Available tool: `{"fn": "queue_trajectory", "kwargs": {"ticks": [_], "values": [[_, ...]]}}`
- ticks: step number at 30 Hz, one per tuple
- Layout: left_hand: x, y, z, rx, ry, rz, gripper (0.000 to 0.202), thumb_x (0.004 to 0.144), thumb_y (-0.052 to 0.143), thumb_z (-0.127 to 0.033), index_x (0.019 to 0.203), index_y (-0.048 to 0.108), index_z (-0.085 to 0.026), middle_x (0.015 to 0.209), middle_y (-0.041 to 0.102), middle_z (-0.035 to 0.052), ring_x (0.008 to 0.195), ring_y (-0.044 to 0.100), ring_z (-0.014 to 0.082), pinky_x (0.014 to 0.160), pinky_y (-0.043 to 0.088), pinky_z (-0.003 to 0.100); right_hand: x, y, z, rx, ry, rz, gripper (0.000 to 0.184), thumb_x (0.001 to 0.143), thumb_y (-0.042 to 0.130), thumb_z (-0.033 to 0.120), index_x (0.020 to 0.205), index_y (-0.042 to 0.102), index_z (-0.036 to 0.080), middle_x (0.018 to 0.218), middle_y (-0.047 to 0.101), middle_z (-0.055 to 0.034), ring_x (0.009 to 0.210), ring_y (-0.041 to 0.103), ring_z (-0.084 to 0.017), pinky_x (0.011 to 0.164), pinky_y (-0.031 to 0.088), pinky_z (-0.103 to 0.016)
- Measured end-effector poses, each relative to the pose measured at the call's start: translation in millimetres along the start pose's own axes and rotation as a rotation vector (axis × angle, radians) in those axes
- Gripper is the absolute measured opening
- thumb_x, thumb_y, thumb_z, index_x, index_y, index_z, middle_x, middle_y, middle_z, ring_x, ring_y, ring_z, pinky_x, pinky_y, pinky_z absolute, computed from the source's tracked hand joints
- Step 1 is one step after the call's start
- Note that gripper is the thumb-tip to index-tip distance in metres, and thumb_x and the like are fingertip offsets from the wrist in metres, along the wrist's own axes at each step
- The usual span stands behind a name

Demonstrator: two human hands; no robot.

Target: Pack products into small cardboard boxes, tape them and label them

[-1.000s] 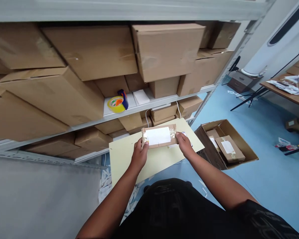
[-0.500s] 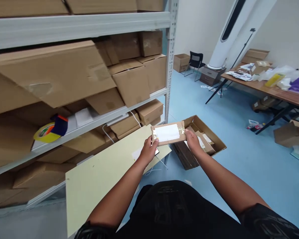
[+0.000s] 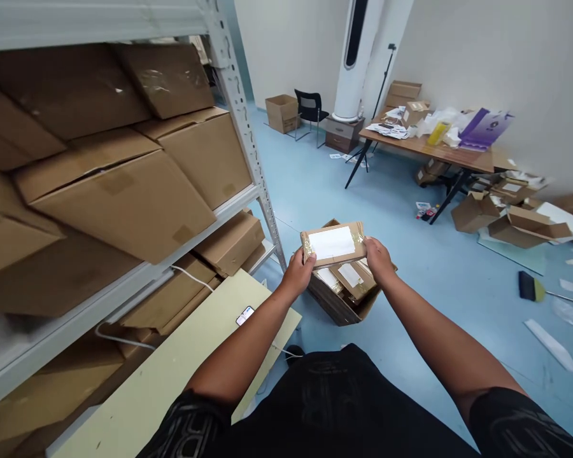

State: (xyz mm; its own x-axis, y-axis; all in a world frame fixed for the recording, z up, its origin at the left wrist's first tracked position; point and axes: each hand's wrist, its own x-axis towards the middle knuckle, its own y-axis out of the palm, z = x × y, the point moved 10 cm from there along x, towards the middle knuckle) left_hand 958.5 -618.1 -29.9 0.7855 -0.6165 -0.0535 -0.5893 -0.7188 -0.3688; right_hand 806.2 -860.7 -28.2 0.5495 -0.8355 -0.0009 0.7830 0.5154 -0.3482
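I hold a small taped cardboard parcel (image 3: pixel 333 244) with a white label on top, level in the air. My left hand (image 3: pixel 297 275) grips its left end and my right hand (image 3: pixel 379 260) grips its right end, fingers closed on it. The parcel hangs directly above an open cardboard box (image 3: pixel 338 306) on the blue floor, which holds other similar labelled parcels (image 3: pixel 354 279).
A metal shelf rack (image 3: pixel 248 146) packed with cardboard boxes fills the left. A pale yellow board (image 3: pixel 172 375) with a phone (image 3: pixel 244 315) on a white cable lies below it. A cluttered wooden table (image 3: pixel 434 151), a chair (image 3: pixel 310 108) and loose boxes (image 3: pixel 516 222) stand beyond.
I have turned right, carrying the parcel off the yellow board and over the open box on the floor. Both hands keep their grip. The tape roll on the shelf has left the view.
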Motion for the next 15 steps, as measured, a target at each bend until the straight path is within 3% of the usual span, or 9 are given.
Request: {"fn": "queue_trajectory", "kwargs": {"ticks": [4, 8, 12, 15], "values": [[46.8, 14.3, -3.9, 0.028, 0.004, 0.012, 0.047, 0.1, 0.047, -0.052, 0.131, 0.063, -0.02, 0.13, 0.067, 0.0129, 0.124, 0.059, 0.0291, 0.104, 0.044, 0.041, 35.7, -3.2, -5.9, -0.018, 0.026, -0.025, 0.052, 0.093, 0.044, 0.063, 0.103, 0.072, 0.02, 0.107, 0.076, -0.0079, 0.101, 0.063, -0.027, 0.089, 0.045, -0.034], [87.7, 33.5, 1.4, 0.003, -0.029, 0.011, 0.05, 0.1, 0.047, -0.056, 0.132, 0.063, -0.022, 0.129, 0.068, 0.0105, 0.121, 0.06, 0.0281, 0.101, 0.046, 0.038, 84.9, 5.0, -15.1, -0.041, 0.033, 0.044, 0.054, 0.094, 0.04, 0.065, 0.106, 0.072, 0.023, 0.111, 0.075, -0.0056, 0.101, 0.064, -0.027, 0.087, 0.046, -0.034], [117.2, 55.1, 25.8, 0.007, -0.143, -0.005, 0.055, 0.099, 0.046, -0.06, 0.136, 0.06, -0.022, 0.136, 0.066, 0.0112, 0.126, 0.059, 0.0294, 0.104, 0.045, 0.039, 144.1, 24.3, -36.6, -0.083, 0.055, 0.154, 0.05, 0.094, 0.043, 0.062, 0.116, 0.071, 0.026, 0.122, 0.073, -0.0053, 0.113, 0.061, -0.028, 0.097, 0.045, -0.037], [123.5, 56.2, 54.5, 0.051, -0.303, -0.101, 0.063, 0.098, 0.048, -0.06, 0.143, 0.054, -0.018, 0.151, 0.054, 0.0169, 0.141, 0.049, 0.0318, 0.113, 0.038, 0.043, 180.0, 37.3, -61.2, -0.128, 0.083, 0.202, 0.051, 0.091, 0.047, 0.062, 0.119, 0.07, 0.026, 0.125, 0.071, -0.007, 0.117, 0.06, -0.029, 0.101, 0.044, -0.039]]}}
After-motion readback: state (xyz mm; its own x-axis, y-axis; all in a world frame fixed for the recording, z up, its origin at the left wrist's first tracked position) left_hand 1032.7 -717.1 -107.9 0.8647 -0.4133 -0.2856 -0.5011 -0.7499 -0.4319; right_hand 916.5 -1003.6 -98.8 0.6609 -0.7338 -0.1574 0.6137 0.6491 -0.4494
